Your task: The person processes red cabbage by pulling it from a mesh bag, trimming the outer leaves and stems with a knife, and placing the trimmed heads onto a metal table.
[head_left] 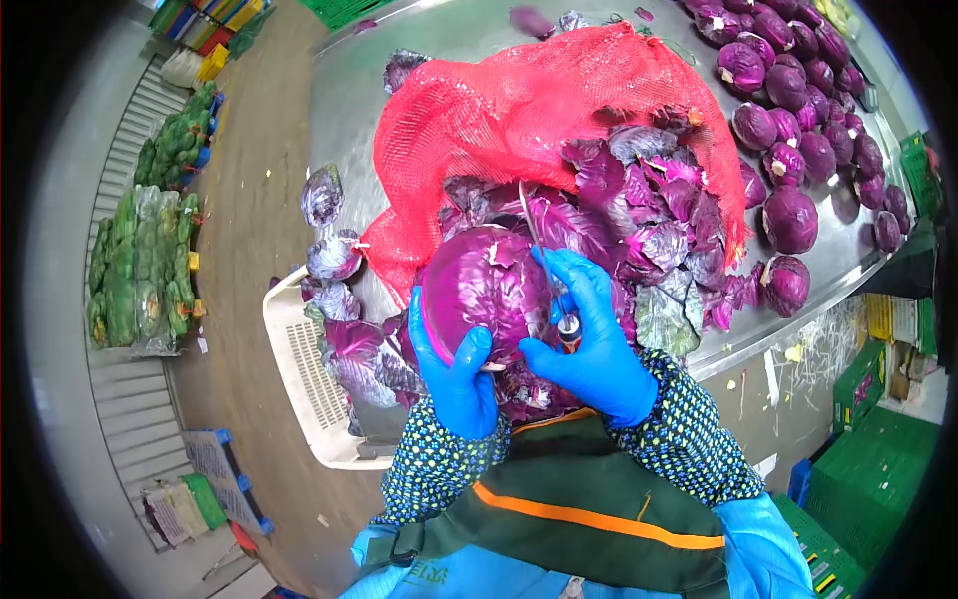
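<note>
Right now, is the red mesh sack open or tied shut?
Open: the sack lies spread wide, with loose purple leaves uncovered at its mouth on the table.

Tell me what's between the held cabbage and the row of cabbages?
Loose purple leaves on the red net lie between cabbage and row, in the head view.

At the near edge of the counter [349, 110], a cabbage head [484, 290] sits between the left grip [454, 374], under its near-left side, and the right grip [589, 344], just to its right. A knife [544, 260] lies against the head's right side. Behind them a mesh sack [519, 110] lies on the counter, with loose leaves [649, 220] piled on its near-right part. More heads [788, 90] lie in rows at far right. A crate [289, 339] holding leaves stands just left of the counter's edge. Well apart, at far left, bagged greens [140, 260] lie on a roller conveyor [130, 399].
</note>
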### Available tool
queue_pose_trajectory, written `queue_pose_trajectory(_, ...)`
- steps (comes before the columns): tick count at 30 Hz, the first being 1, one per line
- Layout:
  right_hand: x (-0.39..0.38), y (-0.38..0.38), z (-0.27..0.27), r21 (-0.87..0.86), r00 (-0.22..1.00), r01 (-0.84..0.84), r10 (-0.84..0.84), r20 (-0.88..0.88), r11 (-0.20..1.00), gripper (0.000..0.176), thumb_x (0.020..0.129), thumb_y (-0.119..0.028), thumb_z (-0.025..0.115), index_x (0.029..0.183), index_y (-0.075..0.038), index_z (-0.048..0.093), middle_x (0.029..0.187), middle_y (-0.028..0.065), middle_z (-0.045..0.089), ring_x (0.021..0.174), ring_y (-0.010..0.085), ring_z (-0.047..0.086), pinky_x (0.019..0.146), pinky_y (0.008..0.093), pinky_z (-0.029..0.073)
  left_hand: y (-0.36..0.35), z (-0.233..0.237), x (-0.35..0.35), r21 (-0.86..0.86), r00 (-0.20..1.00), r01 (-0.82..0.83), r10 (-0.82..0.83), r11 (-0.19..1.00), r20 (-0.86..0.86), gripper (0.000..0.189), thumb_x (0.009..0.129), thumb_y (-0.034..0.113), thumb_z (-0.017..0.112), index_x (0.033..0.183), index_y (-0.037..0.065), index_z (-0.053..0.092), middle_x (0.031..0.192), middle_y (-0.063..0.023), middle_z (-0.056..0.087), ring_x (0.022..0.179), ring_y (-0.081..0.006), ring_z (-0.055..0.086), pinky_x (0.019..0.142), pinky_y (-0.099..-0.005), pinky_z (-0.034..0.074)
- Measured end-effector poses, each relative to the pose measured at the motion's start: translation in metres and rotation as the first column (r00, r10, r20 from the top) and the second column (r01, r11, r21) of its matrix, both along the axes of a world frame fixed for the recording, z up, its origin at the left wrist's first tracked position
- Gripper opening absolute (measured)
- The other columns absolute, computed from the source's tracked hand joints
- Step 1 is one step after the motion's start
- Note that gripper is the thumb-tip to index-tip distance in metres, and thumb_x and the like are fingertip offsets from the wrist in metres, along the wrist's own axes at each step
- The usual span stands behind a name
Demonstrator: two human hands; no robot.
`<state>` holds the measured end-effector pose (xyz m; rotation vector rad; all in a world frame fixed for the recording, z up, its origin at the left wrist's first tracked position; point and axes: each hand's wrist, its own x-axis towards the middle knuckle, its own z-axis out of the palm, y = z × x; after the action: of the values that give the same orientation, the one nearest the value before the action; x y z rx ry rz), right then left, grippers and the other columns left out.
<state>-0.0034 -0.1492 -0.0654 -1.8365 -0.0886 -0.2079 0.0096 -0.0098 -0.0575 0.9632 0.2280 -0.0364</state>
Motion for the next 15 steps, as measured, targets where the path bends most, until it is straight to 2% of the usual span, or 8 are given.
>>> queue_pose_trajectory(2, -0.002, 0.001, 0.003, 0.144, 0.990, 0.020, 0.000, -0.139, 0.989, 0.084, 0.064, -0.009, 0.074, 0.139, -0.012, 0.034, 0.133, 0.0159, 0.026, 0.119, 0.0284, 0.035, 0.094, 0.0355, 0.040, 0.001, -0.001, 0.003, -0.021, 1.000, -0.015, 0.014, 1.000, -0.012, 0.082, 0.072, 0.005, 0.070, 0.140, 0.003, 0.024, 0.133, -0.0159, 0.040, 0.121, -0.0279, 0.043, 0.102, -0.0415, 0.039)
queue_pose_trajectory(4, -0.005, 0.007, 0.009, 0.150, 0.991, 0.060, -0.041, -0.128, 0.987, 0.082, 0.064, -0.008, 0.073, 0.137, -0.011, 0.037, 0.131, 0.0181, 0.031, 0.115, 0.0290, 0.039, 0.094, 0.0360, 0.040, -0.001, 0.000, 0.004, -0.044, 0.999, -0.040, 0.039, 0.998, -0.007, 0.082, 0.072, 0.004, 0.069, 0.140, 0.004, 0.024, 0.132, -0.0156, 0.041, 0.121, -0.0284, 0.043, 0.102, -0.0420, 0.039)
queue_pose_trajectory(6, -0.005, 0.010, 0.010, -0.008, 0.998, 0.068, -0.068, -0.009, 0.998, 0.079, 0.064, -0.005, 0.070, 0.137, -0.010, 0.038, 0.127, 0.0190, 0.038, 0.111, 0.0290, 0.046, 0.088, 0.0355, 0.044, -0.004, 0.001, 0.003, -0.032, 0.999, -0.039, 0.039, 0.999, -0.001, 0.081, 0.072, 0.004, 0.069, 0.140, 0.004, 0.024, 0.132, -0.0153, 0.041, 0.121, -0.0284, 0.043, 0.102, -0.0420, 0.039)
queue_pose_trajectory(7, -0.004, 0.008, 0.012, -0.016, 0.992, 0.113, -0.114, -0.050, 0.993, 0.069, 0.066, 0.001, 0.065, 0.132, -0.008, 0.044, 0.115, 0.0172, 0.050, 0.102, 0.0285, 0.055, 0.082, 0.0338, 0.048, -0.004, 0.001, 0.002, 0.005, 0.997, -0.066, 0.066, 0.998, -0.025, 0.081, 0.072, 0.004, 0.068, 0.140, 0.004, 0.024, 0.132, -0.0152, 0.040, 0.121, -0.0285, 0.043, 0.102, -0.0420, 0.038)
queue_pose_trajectory(10, 0.001, -0.002, 0.000, -0.065, 0.983, 0.184, -0.182, 0.035, 0.981, 0.051, 0.068, 0.006, 0.060, 0.118, -0.005, 0.055, 0.103, 0.0129, 0.056, 0.089, 0.0244, 0.060, 0.078, 0.0321, 0.049, -0.007, 0.001, -0.003, 0.053, 0.995, -0.092, 0.094, 0.994, -0.029, 0.079, 0.074, 0.002, 0.067, 0.140, 0.005, 0.024, 0.134, -0.0151, 0.039, 0.122, -0.0286, 0.042, 0.103, -0.0421, 0.037)
queue_pose_trajectory(12, -0.001, -0.012, -0.001, 0.017, 0.976, 0.217, -0.217, 0.003, 0.976, 0.026, 0.072, 0.005, 0.059, 0.096, -0.003, 0.060, 0.092, 0.0109, 0.058, 0.074, 0.0159, 0.057, 0.070, 0.0266, 0.047, -0.004, -0.005, -0.004, -0.077, 0.991, -0.109, 0.103, 0.991, -0.084, 0.077, 0.076, 0.002, 0.065, 0.141, 0.005, 0.024, 0.134, -0.0151, 0.039, 0.123, -0.0286, 0.041, 0.103, -0.0424, 0.037)
queue_pose_trajectory(14, 0.002, -0.027, -0.002, 0.299, 0.936, 0.224, -0.119, -0.332, 0.928, 0.029, 0.071, 0.004, 0.063, 0.099, -0.004, 0.059, 0.096, 0.0085, 0.056, 0.075, 0.0129, 0.056, 0.068, 0.0249, 0.045, -0.001, -0.003, -0.006, -0.059, 0.993, -0.079, 0.073, 0.995, -0.097, 0.074, 0.077, 0.002, 0.064, 0.140, 0.005, 0.025, 0.133, -0.0150, 0.040, 0.123, -0.0283, 0.041, 0.103, -0.0419, 0.038)
queue_pose_trajectory(15, 0.004, -0.027, 0.000, 0.302, 0.937, 0.227, -0.123, -0.328, 0.926, 0.029, 0.071, 0.004, 0.063, 0.099, -0.004, 0.059, 0.096, 0.0085, 0.056, 0.075, 0.0129, 0.056, 0.068, 0.0249, 0.045, 0.001, -0.004, -0.006, -0.061, 0.995, -0.034, 0.028, 0.998, -0.092, 0.074, 0.078, 0.002, 0.063, 0.140, 0.005, 0.025, 0.133, -0.0150, 0.040, 0.122, -0.0280, 0.043, 0.102, -0.0416, 0.039)
